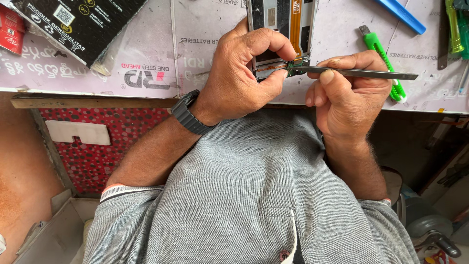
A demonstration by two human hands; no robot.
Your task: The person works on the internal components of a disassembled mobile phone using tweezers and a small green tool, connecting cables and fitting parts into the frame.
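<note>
While the left hand [239, 78] is pinching the opened phone [281, 29] steady, the right hand [349, 93] is gripping tweezers [361, 73], working its connector; likely next: a gentle, precise lift.

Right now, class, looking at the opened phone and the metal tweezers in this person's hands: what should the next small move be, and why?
Probably a slight lift or nudge with the slim metal tweezers. Their tips already sit on the small part at the lower edge of the opened phone frame, the right hand grips them, and the left hand pinches that edge steady.
</note>
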